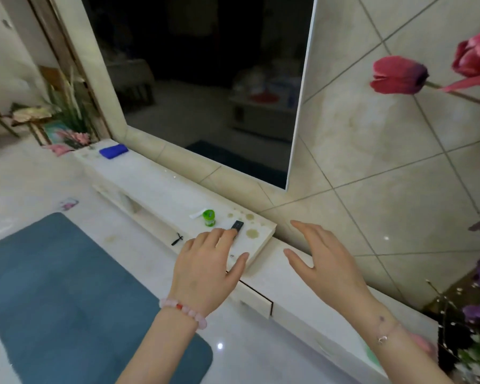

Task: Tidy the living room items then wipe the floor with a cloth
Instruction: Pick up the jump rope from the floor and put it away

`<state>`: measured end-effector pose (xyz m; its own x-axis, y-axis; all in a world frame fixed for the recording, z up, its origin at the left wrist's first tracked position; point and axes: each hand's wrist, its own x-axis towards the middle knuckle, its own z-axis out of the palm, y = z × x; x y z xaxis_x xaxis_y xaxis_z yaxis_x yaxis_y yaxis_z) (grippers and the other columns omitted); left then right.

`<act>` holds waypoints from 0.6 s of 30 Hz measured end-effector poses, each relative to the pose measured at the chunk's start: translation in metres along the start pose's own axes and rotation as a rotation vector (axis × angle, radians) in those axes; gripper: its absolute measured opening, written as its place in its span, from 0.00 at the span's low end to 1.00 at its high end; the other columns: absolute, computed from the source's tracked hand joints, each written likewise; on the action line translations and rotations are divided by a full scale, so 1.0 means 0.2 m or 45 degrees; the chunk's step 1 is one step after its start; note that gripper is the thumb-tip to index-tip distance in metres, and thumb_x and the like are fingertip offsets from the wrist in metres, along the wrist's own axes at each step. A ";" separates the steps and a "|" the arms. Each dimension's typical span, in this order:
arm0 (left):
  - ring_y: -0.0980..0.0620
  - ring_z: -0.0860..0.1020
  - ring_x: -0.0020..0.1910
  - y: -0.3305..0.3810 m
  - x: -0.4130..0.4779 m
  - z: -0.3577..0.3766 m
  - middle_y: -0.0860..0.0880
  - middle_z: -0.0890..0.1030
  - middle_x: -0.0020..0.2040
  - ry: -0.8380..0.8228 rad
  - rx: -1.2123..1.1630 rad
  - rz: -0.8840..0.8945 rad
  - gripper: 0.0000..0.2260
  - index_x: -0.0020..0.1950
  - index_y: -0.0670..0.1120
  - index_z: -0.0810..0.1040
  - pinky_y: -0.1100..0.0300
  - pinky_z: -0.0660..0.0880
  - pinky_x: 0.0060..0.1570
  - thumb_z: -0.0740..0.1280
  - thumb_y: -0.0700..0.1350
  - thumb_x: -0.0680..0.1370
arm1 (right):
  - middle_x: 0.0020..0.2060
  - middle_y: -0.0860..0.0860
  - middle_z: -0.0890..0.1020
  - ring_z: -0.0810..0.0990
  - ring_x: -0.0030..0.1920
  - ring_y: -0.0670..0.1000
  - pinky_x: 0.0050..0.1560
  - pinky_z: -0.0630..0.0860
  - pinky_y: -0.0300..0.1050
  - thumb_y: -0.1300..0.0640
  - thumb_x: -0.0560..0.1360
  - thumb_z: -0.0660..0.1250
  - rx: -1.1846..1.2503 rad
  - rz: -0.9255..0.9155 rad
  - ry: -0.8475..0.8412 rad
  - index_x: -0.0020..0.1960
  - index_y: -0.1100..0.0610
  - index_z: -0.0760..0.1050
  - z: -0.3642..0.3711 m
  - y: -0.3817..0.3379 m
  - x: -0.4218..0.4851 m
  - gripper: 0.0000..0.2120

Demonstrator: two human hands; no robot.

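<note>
A small black remote [238,225] lies on the white TV cabinet top [155,187], near its right end. My left hand [209,268] reaches over the cabinet with fingers fairly straight, fingertips touching the near end of the remote. My right hand [324,261] hovers open to the right, above the lower cabinet section, holding nothing. A green bottle [209,217] stands just left of the remote, with a white paper scrap [198,213] beside it. A folded blue cloth [113,151] lies at the cabinet's far left end. A small black item [177,238] sits at the cabinet's front edge.
A dark TV screen [200,79] hangs on the tiled wall above. A blue rug [75,295] covers the glossy floor at the left. Red and purple artificial flowers [399,76] crowd the right side. Potted plants [70,112] stand beyond the cabinet's far end. Brownish stains [251,232] mark the cabinet top.
</note>
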<state>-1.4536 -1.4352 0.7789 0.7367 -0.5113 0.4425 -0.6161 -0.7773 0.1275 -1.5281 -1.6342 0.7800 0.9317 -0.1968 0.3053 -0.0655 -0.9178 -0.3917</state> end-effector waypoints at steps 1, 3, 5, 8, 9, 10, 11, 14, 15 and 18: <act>0.49 0.80 0.43 -0.01 -0.03 -0.03 0.51 0.81 0.47 0.017 0.007 -0.024 0.20 0.54 0.47 0.78 0.55 0.76 0.41 0.57 0.58 0.74 | 0.64 0.45 0.72 0.68 0.64 0.47 0.59 0.63 0.37 0.45 0.76 0.61 0.013 -0.030 0.001 0.70 0.49 0.63 0.00 -0.03 -0.01 0.24; 0.49 0.80 0.44 -0.02 -0.11 -0.08 0.52 0.81 0.47 0.050 0.035 -0.079 0.19 0.54 0.47 0.78 0.55 0.76 0.42 0.57 0.58 0.74 | 0.64 0.44 0.71 0.68 0.64 0.45 0.58 0.62 0.35 0.43 0.76 0.59 0.028 -0.108 0.002 0.70 0.48 0.64 -0.01 -0.08 -0.02 0.24; 0.49 0.81 0.44 -0.01 -0.19 -0.14 0.52 0.82 0.48 0.075 0.072 -0.148 0.20 0.55 0.47 0.78 0.56 0.76 0.42 0.56 0.58 0.74 | 0.64 0.43 0.72 0.68 0.63 0.43 0.57 0.60 0.31 0.39 0.74 0.54 0.044 -0.202 -0.010 0.69 0.48 0.65 -0.01 -0.13 -0.05 0.27; 0.50 0.81 0.44 0.02 -0.33 -0.22 0.53 0.82 0.47 0.083 0.126 -0.257 0.20 0.55 0.48 0.79 0.56 0.76 0.42 0.56 0.58 0.74 | 0.65 0.43 0.72 0.68 0.64 0.44 0.61 0.62 0.34 0.39 0.74 0.55 0.093 -0.287 -0.055 0.70 0.49 0.64 -0.01 -0.19 -0.09 0.27; 0.50 0.81 0.43 0.03 -0.38 -0.24 0.53 0.82 0.47 0.084 0.139 -0.292 0.20 0.54 0.48 0.79 0.56 0.76 0.42 0.56 0.58 0.74 | 0.65 0.44 0.72 0.69 0.64 0.45 0.61 0.63 0.36 0.40 0.74 0.56 0.113 -0.315 -0.064 0.70 0.49 0.64 -0.02 -0.20 -0.12 0.26; 0.49 0.81 0.43 0.05 -0.42 -0.26 0.52 0.82 0.47 0.081 0.149 -0.328 0.20 0.54 0.48 0.79 0.56 0.76 0.42 0.56 0.58 0.75 | 0.65 0.44 0.72 0.69 0.64 0.46 0.61 0.65 0.38 0.39 0.74 0.55 0.131 -0.345 -0.071 0.70 0.49 0.64 -0.02 -0.21 -0.15 0.27; 0.49 0.81 0.43 0.07 -0.47 -0.28 0.52 0.82 0.47 0.076 0.157 -0.361 0.20 0.54 0.47 0.79 0.56 0.76 0.42 0.56 0.58 0.75 | 0.65 0.44 0.72 0.70 0.64 0.47 0.60 0.66 0.39 0.39 0.74 0.55 0.145 -0.368 -0.090 0.70 0.49 0.64 -0.02 -0.22 -0.17 0.27; 0.48 0.81 0.41 0.14 -0.65 -0.33 0.51 0.82 0.47 0.070 0.189 -0.459 0.19 0.53 0.46 0.79 0.56 0.76 0.42 0.57 0.57 0.74 | 0.64 0.46 0.73 0.71 0.63 0.48 0.59 0.67 0.42 0.44 0.76 0.60 0.182 -0.438 -0.142 0.69 0.50 0.65 -0.01 -0.25 -0.28 0.24; 0.48 0.81 0.41 0.17 -0.73 -0.35 0.51 0.82 0.46 0.065 0.196 -0.492 0.19 0.53 0.46 0.79 0.56 0.76 0.42 0.57 0.57 0.74 | 0.64 0.47 0.74 0.71 0.63 0.49 0.59 0.67 0.41 0.45 0.76 0.61 0.197 -0.467 -0.158 0.69 0.51 0.66 0.00 -0.27 -0.33 0.24; 0.48 0.81 0.43 0.23 -0.96 -0.43 0.51 0.82 0.47 0.082 0.248 -0.594 0.19 0.53 0.47 0.78 0.56 0.76 0.43 0.57 0.57 0.74 | 0.64 0.48 0.73 0.71 0.64 0.50 0.60 0.66 0.42 0.46 0.76 0.61 0.261 -0.559 -0.254 0.69 0.52 0.66 0.03 -0.36 -0.47 0.24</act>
<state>-1.6481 -1.3417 0.7767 0.8987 -0.0743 0.4323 -0.1574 -0.9745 0.1597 -1.6097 -1.5481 0.7738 0.9069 0.2792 0.3157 0.3994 -0.8086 -0.4321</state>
